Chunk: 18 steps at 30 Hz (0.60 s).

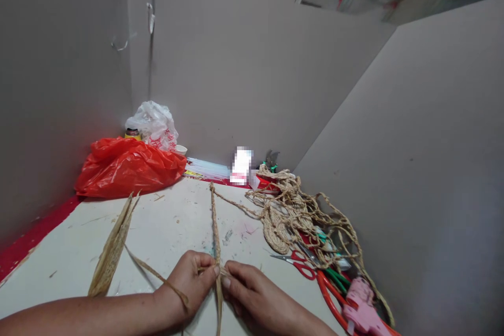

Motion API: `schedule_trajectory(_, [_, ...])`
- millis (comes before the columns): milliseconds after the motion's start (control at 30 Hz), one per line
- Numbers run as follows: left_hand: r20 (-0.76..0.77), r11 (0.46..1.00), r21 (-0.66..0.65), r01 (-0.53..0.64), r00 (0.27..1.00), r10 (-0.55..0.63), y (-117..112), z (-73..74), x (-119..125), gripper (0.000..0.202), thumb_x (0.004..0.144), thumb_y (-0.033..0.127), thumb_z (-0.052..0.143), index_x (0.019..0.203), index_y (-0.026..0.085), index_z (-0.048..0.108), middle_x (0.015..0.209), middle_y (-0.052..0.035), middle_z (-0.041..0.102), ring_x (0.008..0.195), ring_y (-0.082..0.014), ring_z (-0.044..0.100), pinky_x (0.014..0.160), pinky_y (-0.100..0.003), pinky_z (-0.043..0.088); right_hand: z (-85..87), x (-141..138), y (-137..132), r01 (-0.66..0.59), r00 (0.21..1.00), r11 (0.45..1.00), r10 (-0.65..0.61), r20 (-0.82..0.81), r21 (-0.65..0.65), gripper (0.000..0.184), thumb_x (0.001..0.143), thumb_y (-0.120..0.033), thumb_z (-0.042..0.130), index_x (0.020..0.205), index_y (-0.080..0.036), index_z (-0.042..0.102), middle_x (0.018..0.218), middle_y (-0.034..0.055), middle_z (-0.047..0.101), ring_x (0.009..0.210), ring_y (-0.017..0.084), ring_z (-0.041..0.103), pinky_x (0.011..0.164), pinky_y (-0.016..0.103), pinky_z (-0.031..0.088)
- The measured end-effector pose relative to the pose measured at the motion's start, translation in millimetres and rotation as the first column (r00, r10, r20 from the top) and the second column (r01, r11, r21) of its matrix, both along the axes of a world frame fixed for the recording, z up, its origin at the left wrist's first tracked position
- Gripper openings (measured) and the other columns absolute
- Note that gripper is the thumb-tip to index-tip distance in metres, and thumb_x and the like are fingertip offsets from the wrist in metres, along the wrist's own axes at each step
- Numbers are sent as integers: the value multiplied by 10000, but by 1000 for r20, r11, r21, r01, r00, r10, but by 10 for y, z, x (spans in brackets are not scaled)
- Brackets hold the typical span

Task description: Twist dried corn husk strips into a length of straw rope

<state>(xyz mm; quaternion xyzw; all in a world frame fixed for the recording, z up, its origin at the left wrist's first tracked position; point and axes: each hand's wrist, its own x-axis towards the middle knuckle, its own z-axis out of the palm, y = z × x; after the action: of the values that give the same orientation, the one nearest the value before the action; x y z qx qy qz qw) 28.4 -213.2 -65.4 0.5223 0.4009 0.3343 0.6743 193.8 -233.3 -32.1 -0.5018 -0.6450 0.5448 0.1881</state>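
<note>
A braided cord of dried plant fibre (pixel 214 220) runs from the far part of the white tabletop straight toward me. At its near end loose strands (pixel 219 307) hang down between my hands. My left hand (pixel 189 283) is closed, thumb and index finger pinching the braid and a strand at its left side. Opposite it, my right hand (pixel 250 289) is closed too, fingers pinching strands at the braid's right side. One loose strip (pixel 151 270) lies across my left wrist. Left of it rests a bundle of dried leaves (pixel 114 247).
A heap of braided cord (pixel 293 205) lies at the right, beside red-handled scissors (pixel 297 262), large orange handles (pixel 328 294) and a pink glue gun (pixel 360 304). At the back left sits a red plastic bag (pixel 129 168). Grey panels (pixel 236 73) enclose the table.
</note>
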Motion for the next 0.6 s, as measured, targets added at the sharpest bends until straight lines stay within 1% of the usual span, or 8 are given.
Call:
schedule_trajectory(67, [7, 999, 15, 35, 999, -35, 7, 6, 5, 367, 705, 495, 552, 610, 141, 558, 551, -13, 537, 587, -146, 500, 599, -258, 392, -23, 0, -12, 12, 999, 1000, -12, -34, -3, 399, 874, -531, 438, 730, -162, 478, 600, -36, 475, 516, 71, 445, 505, 178, 361])
schedule_trajectory(167, [-79, 993, 115, 12, 997, -3, 18, 28, -4, 318, 731, 434, 527, 583, 152, 535, 552, 3, 499, 599, -136, 474, 596, -244, 373, -17, -8, -43, 20, 993, 985, -40, -111, -170, 463, 847, -608, 413, 701, -171, 457, 508, -50, 460, 386, 62, 425, 401, 168, 329])
schedule_trajectory(267, [-155, 972, 236, 11, 988, 27, 16, 48, -21, 296, 750, 377, 502, 548, 162, 493, 539, 21, 446, 574, -114, 417, 564, -227, 331, -46, -79, -97, 87, 956, 944, -170, -241, -317, 485, 810, -649, 427, 653, -190, 404, 445, -76, 409, 286, 44, 340, 307, 151, 251])
schedule_trajectory(367, [-138, 973, 229, 41, 990, -9, 5, 53, -26, 328, 777, 399, 465, 542, 169, 475, 495, 23, 438, 524, -111, 413, 554, -234, 332, -167, -222, -167, 192, 899, 922, -302, -316, -335, 455, 826, -625, 398, 663, -200, 393, 423, -82, 405, 254, 45, 299, 283, 152, 215])
schedule_trajectory(433, [-85, 984, 172, 57, 995, -43, 7, 35, -19, 361, 773, 441, 463, 540, 166, 490, 492, 4, 479, 522, -122, 450, 566, -244, 349, -260, -320, -213, 255, 893, 926, -336, -298, -278, 451, 839, -635, 339, 707, -208, 398, 406, -85, 406, 248, 60, 297, 290, 166, 231])
schedule_trajectory(467, [-57, 988, 144, 63, 997, -55, 12, 18, -14, 374, 760, 459, 476, 536, 161, 501, 498, -6, 498, 529, -127, 465, 574, -248, 354, -292, -359, -234, 292, 904, 932, -342, -257, -214, 458, 849, -638, 307, 723, -209, 403, 406, -81, 410, 255, 69, 311, 299, 175, 247])
schedule_trajectory(533, [-12, 994, 101, 46, 999, -45, 31, -27, 1, 377, 714, 479, 533, 533, 149, 530, 506, -8, 510, 538, -124, 459, 573, -245, 345, -309, -409, -268, 335, 937, 942, -332, -106, 13, 478, 878, -616, 261, 733, -199, 443, 450, -37, 478, 329, 101, 420, 358, 199, 320])
schedule_trajectory(600, [18, 998, 65, 19, 1000, -20, 46, -65, 16, 375, 661, 488, 595, 539, 135, 557, 503, 5, 498, 532, -107, 416, 554, -235, 317, -265, -428, -291, 276, 940, 918, -320, 122, 284, 482, 920, -541, 249, 763, -175, 521, 587, 56, 607, 506, 151, 571, 471, 229, 395])
